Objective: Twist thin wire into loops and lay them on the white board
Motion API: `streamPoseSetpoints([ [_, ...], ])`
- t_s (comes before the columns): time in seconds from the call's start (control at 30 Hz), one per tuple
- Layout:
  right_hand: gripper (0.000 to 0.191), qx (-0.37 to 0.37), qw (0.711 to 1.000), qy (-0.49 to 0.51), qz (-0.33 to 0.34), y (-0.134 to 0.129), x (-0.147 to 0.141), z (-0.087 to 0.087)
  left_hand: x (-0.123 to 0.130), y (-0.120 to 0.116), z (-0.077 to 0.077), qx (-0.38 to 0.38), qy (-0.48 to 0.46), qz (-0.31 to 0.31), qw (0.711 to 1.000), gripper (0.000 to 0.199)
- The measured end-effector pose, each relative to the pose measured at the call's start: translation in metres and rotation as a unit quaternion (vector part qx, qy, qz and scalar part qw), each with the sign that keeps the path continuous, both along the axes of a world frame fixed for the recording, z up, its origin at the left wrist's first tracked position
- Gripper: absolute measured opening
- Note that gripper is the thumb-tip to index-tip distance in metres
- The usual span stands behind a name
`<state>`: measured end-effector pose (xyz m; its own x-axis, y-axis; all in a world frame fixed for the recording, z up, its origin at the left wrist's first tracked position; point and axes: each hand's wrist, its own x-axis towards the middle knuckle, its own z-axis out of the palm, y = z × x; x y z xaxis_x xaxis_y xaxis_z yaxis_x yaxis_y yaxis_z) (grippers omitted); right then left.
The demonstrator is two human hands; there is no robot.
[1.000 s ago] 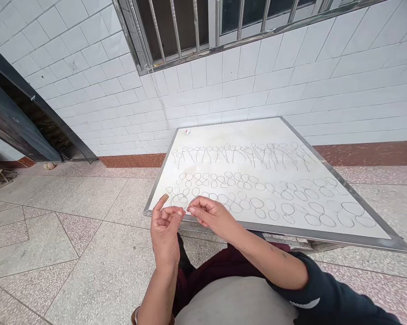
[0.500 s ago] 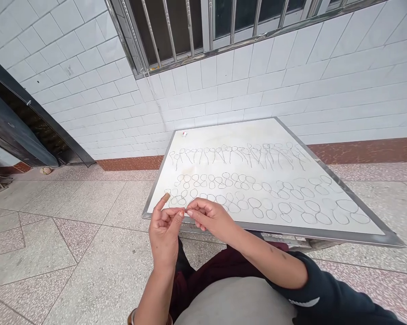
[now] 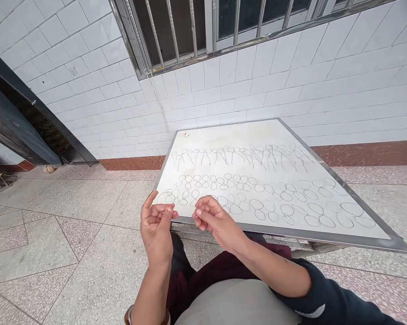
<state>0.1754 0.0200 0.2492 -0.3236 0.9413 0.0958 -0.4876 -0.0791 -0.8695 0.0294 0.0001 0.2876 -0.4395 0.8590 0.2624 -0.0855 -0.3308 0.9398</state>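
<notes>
My left hand (image 3: 160,225) is held over the near left edge of a white table (image 3: 230,131), thumb and forefinger pinched together. My right hand (image 3: 215,221) is a short gap to the right, its thumb pressed to the forefinger and the other fingers curled. Whatever lies in either pinch is too thin to make out. On the table, thin dark loops (image 3: 258,204) that look like wire rings lie in rows beyond and right of my hands. Farther back is a row of loops with long tails (image 3: 257,155).
A small white and red object (image 3: 186,134) sits at the table's far left corner. Behind stands a white tiled wall (image 3: 176,104) with a barred window (image 3: 176,31). A dark door (image 3: 16,117) is at the left, above a speckled stone floor (image 3: 98,266).
My hands were together, fingertips meeting; now they are apart. The left hand has moved left and the right hand slightly right. The view has shifted a little.
</notes>
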Motion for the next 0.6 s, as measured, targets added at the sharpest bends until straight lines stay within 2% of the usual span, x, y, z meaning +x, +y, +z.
streamPoseSetpoints([
  [0.13,0.018,0.032,0.999,-0.005,-0.001,-0.001,0.001,0.0,-0.001,0.0,0.0,-0.01,-0.01,-0.013,1.0,0.055],
  [0.3,0.021,0.007,1.0,0.02,-0.02,-0.004,-0.001,-0.003,-0.004,0.0,0.001,0.012,-0.019,-0.005,1.0,0.054],
  [0.53,0.013,0.121,0.989,-0.081,0.012,-0.007,0.009,-0.002,-0.007,-0.001,0.003,-0.018,0.005,-0.036,0.999,0.051],
  [0.6,0.012,0.161,0.98,-0.119,-0.005,-0.008,0.012,-0.001,-0.006,-0.002,0.004,-0.024,0.002,-0.043,0.999,0.049],
])
